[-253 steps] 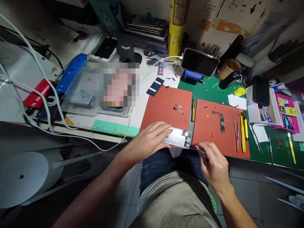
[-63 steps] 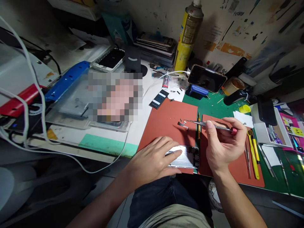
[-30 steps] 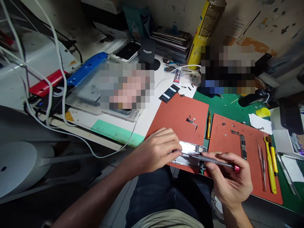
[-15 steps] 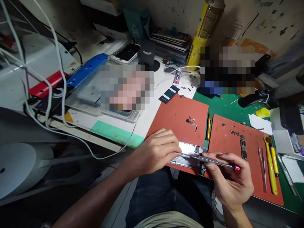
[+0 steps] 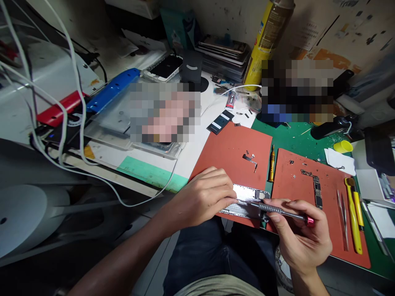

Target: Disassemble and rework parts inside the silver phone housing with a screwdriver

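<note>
At four o'clock, right hand (image 5: 304, 234) gripped red-ended tool (image 5: 270, 208) over phone shell (image 5: 246, 193), my left hand (image 5: 207, 198) on its nine-o'clock end, couldn't tell if clenched.

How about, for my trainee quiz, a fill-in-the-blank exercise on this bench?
1. The silver tool has its handle in the person's ____ hand.
2. The tweezers lie beside a brush with a ____ handle.
3. The reddish mats number ____.

Missing words: right; yellow; two.
</note>
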Motion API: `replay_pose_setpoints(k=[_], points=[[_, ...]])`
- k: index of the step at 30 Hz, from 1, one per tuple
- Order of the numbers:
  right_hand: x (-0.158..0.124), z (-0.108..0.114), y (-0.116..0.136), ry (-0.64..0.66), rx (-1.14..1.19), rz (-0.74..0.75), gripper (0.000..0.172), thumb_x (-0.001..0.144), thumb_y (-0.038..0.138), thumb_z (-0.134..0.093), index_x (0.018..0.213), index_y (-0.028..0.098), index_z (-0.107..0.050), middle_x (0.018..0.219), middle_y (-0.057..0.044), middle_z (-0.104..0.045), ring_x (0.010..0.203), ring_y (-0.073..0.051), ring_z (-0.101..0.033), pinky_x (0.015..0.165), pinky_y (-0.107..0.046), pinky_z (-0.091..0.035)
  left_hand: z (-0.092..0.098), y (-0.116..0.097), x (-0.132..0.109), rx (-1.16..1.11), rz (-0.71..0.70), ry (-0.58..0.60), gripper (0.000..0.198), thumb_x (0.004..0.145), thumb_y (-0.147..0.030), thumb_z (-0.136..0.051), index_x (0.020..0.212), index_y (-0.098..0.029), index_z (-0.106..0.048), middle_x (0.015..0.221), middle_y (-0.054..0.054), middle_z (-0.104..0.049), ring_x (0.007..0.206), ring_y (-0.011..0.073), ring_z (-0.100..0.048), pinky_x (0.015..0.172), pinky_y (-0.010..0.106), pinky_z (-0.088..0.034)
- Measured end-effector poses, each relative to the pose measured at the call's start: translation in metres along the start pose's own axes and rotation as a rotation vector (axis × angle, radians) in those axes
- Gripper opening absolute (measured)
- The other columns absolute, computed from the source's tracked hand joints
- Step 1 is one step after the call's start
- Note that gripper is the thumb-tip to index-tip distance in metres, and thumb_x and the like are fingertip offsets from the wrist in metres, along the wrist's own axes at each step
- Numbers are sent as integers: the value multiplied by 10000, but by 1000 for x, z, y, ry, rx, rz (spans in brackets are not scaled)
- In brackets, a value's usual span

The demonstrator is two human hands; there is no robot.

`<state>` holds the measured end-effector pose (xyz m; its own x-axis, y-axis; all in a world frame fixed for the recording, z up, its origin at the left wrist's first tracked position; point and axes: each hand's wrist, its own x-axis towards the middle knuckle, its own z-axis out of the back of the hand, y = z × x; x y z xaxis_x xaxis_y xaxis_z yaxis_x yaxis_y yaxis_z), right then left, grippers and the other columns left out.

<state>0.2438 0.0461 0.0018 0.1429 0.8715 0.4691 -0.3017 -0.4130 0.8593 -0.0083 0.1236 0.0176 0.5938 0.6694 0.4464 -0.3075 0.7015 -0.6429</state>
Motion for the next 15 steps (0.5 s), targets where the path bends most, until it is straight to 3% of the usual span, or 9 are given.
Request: replay_pose_setpoints(k=[15], points=[[-3,2,-3,19,-41,-5,444,865,40,-835,1236,216,-665,1026,-38,-808,939,-274,-849,873,-411,-750,-1,2,-2,12,9,28,86,1077,-145,-658,1005,-159,-703,936,31,-706,894,177,-615,831,366,-462]])
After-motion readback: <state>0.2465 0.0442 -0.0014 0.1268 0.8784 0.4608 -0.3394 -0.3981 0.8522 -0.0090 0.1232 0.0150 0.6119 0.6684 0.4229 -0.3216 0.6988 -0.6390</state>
